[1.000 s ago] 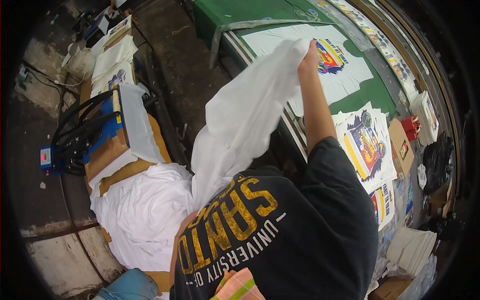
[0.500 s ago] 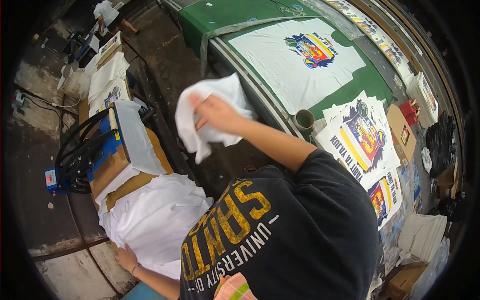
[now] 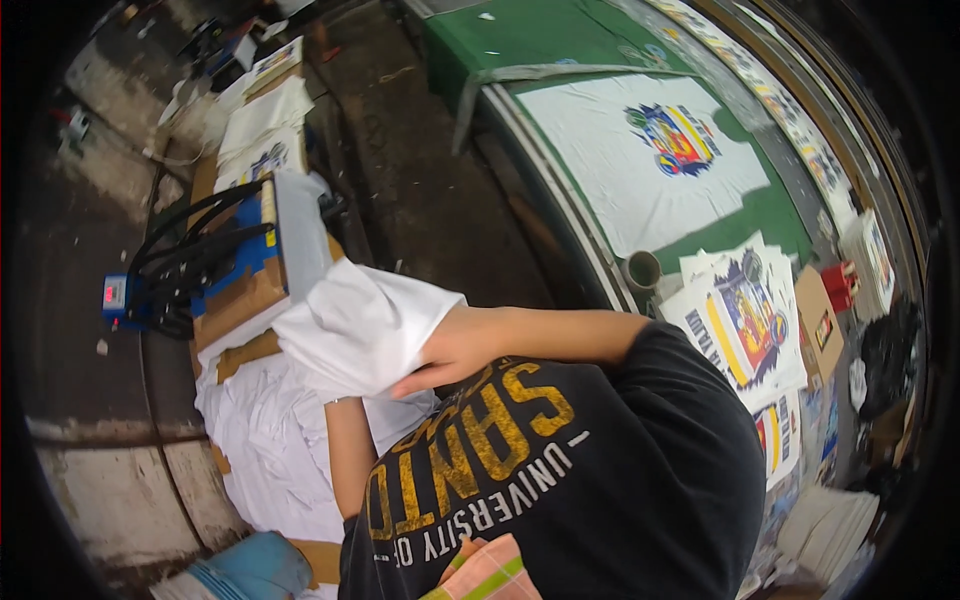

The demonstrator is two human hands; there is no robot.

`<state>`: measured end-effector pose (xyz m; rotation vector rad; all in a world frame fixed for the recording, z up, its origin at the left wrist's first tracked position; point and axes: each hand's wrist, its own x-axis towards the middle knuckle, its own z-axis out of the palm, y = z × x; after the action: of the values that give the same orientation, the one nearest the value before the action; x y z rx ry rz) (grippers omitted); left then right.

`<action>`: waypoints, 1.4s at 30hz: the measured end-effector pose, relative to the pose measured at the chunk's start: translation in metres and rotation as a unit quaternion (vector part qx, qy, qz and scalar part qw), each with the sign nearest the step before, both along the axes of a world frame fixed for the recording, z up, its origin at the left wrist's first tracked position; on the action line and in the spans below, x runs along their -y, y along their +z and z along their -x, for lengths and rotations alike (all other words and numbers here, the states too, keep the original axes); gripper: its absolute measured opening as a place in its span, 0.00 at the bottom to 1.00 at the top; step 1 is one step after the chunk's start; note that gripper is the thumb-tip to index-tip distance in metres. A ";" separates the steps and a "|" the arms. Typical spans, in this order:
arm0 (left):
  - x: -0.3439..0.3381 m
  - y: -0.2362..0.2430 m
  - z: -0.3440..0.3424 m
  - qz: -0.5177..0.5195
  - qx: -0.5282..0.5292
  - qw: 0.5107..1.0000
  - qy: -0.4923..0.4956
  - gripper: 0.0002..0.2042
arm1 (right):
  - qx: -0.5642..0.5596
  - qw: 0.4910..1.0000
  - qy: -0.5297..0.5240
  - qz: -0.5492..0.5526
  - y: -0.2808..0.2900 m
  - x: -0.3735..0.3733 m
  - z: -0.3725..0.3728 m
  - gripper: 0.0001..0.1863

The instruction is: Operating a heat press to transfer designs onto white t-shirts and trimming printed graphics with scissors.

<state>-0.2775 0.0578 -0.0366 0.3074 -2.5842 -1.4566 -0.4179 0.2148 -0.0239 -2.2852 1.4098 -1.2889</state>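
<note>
I see the right hand (image 3: 452, 350) closed on a folded white cotton garment (image 3: 360, 325), fingers curled over its near edge, holding it above the heap of white shirts (image 3: 270, 445) on the low bench at left. The left hand is hidden behind the garment; only its forearm (image 3: 348, 455) shows rising to it, so I cannot tell its grip. Just beyond the garment sits a blue heat press with black cables (image 3: 205, 265), its small red display at the far left end. A dark floor aisle (image 3: 420, 190) separates bench from the green printing table (image 3: 560, 40), where a white shirt with a multicoloured crest print (image 3: 650, 160) lies flat. Near the table's curved edge: a tape roll (image 3: 642, 270), a stack of printed sheets (image 3: 745, 325), a brown carton (image 3: 818, 320).
</note>
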 end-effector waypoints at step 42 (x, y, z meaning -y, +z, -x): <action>0.109 -0.011 -0.120 -0.491 -0.359 0.714 0.346 0.27 | 0.659 0.745 -0.066 -0.086 0.068 -0.070 0.208 0.13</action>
<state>-0.1573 -0.0514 -0.0475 0.5759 -0.7639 -1.9003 -0.6263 0.2850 0.0439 -0.6223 0.9713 -1.9901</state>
